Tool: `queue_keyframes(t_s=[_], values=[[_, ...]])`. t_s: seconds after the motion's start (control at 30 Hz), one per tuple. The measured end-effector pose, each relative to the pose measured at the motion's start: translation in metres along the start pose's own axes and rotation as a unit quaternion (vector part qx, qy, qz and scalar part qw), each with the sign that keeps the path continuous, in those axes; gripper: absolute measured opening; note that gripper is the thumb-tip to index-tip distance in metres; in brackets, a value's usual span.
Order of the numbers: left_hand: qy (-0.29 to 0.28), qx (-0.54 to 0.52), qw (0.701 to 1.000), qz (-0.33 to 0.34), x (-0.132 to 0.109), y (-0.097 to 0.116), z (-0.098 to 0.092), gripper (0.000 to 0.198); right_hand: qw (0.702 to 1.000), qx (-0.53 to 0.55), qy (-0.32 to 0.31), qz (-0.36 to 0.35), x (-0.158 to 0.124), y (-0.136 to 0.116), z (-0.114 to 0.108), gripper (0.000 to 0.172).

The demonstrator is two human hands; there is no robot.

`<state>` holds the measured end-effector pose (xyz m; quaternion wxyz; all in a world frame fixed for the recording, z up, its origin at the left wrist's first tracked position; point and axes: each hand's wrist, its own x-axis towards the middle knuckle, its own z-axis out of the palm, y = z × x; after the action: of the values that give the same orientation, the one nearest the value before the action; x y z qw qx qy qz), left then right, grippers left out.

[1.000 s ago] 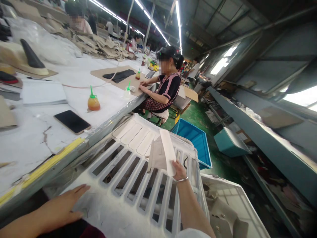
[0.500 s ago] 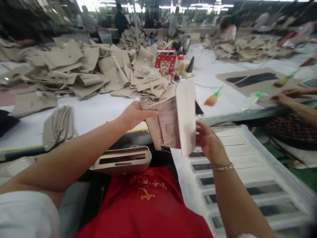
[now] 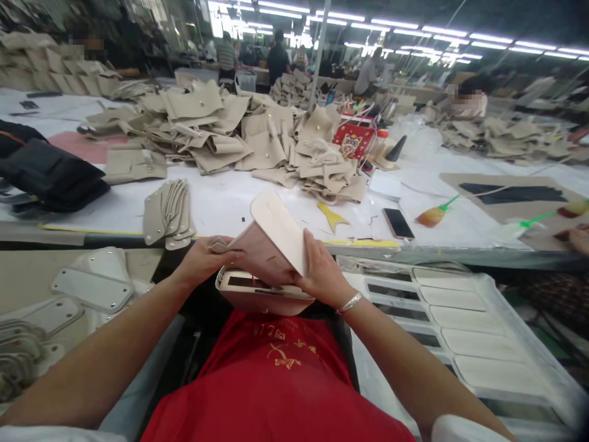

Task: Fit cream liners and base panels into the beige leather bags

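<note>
Both my hands hold a pale beige leather bag piece with a cream flap, just in front of my red shirt. My left hand grips its left edge with curled fingers. My right hand, with a bracelet on the wrist, wraps round its right side under the flap. The piece rests against a beige slotted form at the table's near edge.
A white worktable carries heaps of beige cut pieces, a small stack, a phone, a red box and glue bottles. A white plastic crate sits at my right, flat pieces at my left. Other people work around.
My view has swung from the crate on the right back to the table. Both hands now hold the piece, which has come down and closer, onto the slotted form.
</note>
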<state>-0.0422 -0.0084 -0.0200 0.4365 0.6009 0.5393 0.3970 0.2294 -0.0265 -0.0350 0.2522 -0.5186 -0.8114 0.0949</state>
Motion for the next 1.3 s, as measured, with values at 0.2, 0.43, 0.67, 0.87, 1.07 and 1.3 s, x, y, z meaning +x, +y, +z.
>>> queue_keyframes(t_s=[0.2,0.43,0.67,0.87,1.07,1.3], values=[[-0.037,0.111,0.993,0.025,0.001,-0.041,-0.015,0.031,0.985,-0.155,-0.061,-0.041,-0.008,0.005,0.002,0.092],[0.121,-0.045,0.992,0.001,-0.013,-0.059,-0.025,0.038,0.962,-0.214,-0.089,-0.144,0.006,-0.008,0.017,0.087],[0.113,-0.102,0.987,-0.052,-0.029,-0.087,-0.006,0.053,0.927,-0.253,-0.13,-0.244,0.019,-0.016,0.031,0.05],[0.06,0.084,0.992,-0.069,-0.021,-0.097,0.01,0.054,0.919,-0.256,-0.193,-0.231,0.015,-0.01,0.028,0.058],[0.022,0.205,0.976,-0.067,-0.009,-0.099,0.004,0.065,0.913,-0.257,-0.215,-0.233,0.016,-0.023,0.031,0.061],[0.01,0.347,0.927,0.144,-0.025,-0.08,0.01,0.041,0.91,-0.23,-0.262,-0.227,0.018,-0.027,0.04,0.056]])
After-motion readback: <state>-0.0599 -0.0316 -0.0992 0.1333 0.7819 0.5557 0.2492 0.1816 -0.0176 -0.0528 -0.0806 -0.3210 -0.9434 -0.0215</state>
